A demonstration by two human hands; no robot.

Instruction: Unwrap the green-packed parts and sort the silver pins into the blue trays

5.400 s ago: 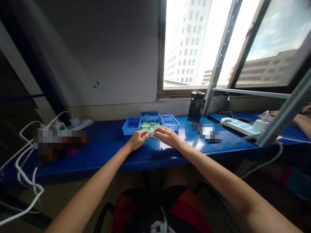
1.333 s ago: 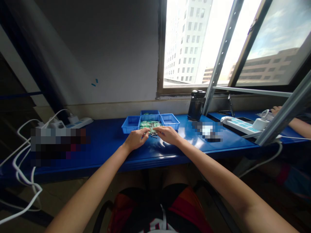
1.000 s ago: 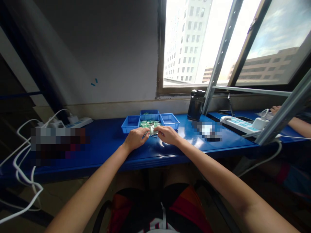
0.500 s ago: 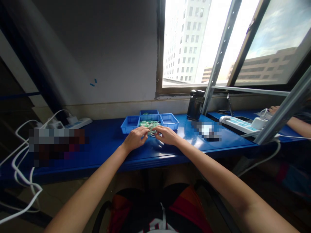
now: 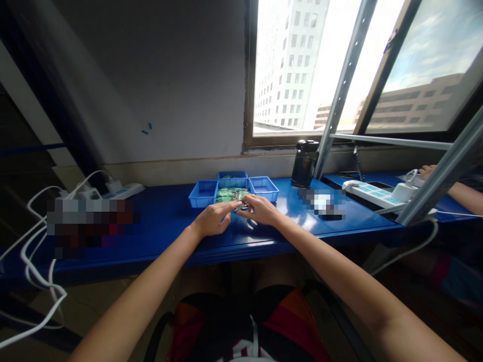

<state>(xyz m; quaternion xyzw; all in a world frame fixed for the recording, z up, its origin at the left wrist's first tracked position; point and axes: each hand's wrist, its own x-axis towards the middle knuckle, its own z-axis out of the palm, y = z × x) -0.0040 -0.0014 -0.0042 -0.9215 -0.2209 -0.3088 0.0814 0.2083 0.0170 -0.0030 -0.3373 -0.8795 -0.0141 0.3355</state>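
In the head view my hands meet over the table in front of a group of blue bins. My left hand (image 5: 214, 218) stretches its fingers rightward, with the thumb apart below them. Close by, the curled fingers and thumb of my right hand (image 5: 258, 209) form a pinch at my left fingertips. What it pinches is too small to make out. Behind the fingers, green packets (image 5: 225, 193) and small shiny metal pieces lie in the middle bin, partly hidden by my hands. The left bin (image 5: 203, 201), right bin (image 5: 264, 190) and back bin (image 5: 233, 175) adjoin it.
A black bottle (image 5: 304, 165) stands near the window. A blurred-out item (image 5: 322, 203) lies right of the bins. White power strips (image 5: 372, 193) and cables (image 5: 32, 271) sit at both sides. A metal post rises at right; another person's hand (image 5: 427, 172) is beyond it.
My left fingers have straightened and reached farther right, while the thumb has parted from them. My right hand has shifted slightly and its fingers are more curled. The bins stay in place.
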